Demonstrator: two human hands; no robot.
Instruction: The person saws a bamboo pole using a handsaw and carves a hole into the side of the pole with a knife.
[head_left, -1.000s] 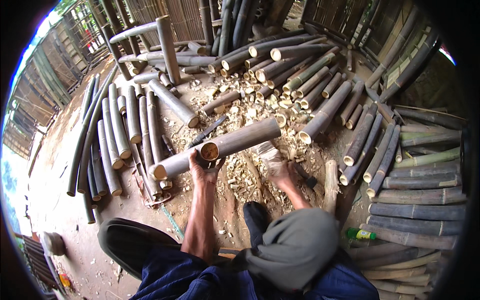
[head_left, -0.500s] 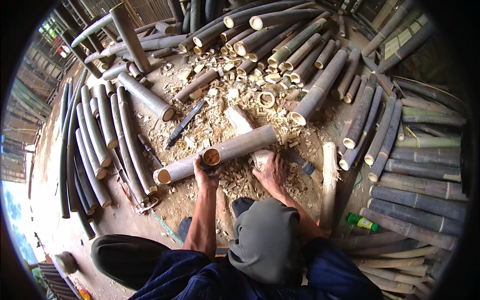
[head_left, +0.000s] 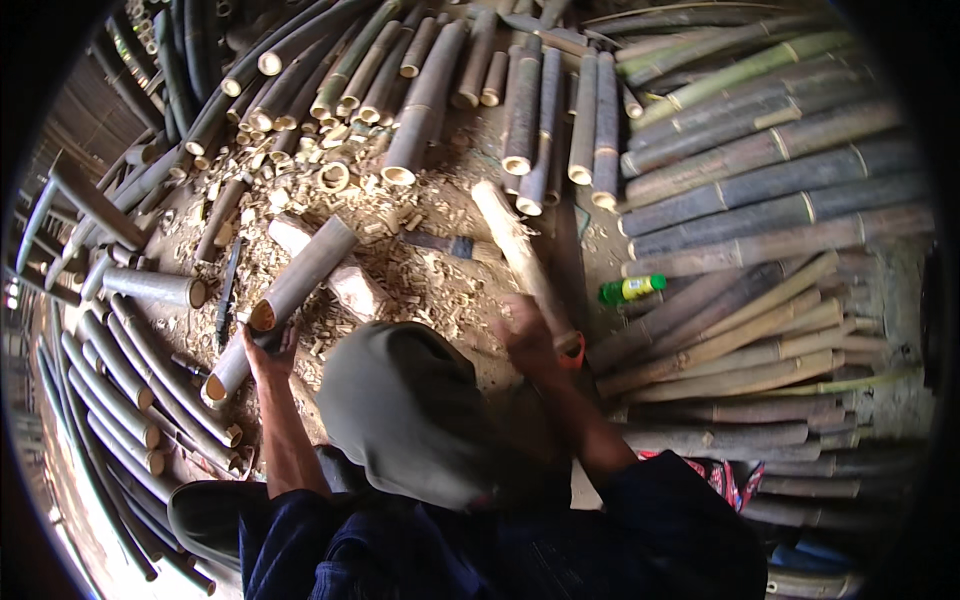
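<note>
My left hand (head_left: 270, 352) grips a grey-brown bamboo tube (head_left: 312, 262) that has a notch cut in its side, showing an orange-brown inside. The tube slants across a pale, chipped wood block (head_left: 358, 292). To the right, my right hand (head_left: 527, 338) is off the tube and beside a pale peeled log (head_left: 512, 232). Motion smears its fingers, so I cannot tell what they hold, if anything. An orange thing (head_left: 573, 352) shows at the log's near end, close to that hand.
Wood chips (head_left: 400, 190) litter the ground. A long dark tool (head_left: 229, 290) lies left, and another dark-ended tool (head_left: 440, 243) lies beyond the block. Bamboo poles are piled left (head_left: 120, 370), at the back (head_left: 428, 100) and right (head_left: 760, 190). A green bottle (head_left: 633, 289) rests among them.
My view has swung to the right. My right hand has left the wood block and moved right toward the peeled log. My left hand still holds the bamboo tube on the block.
</note>
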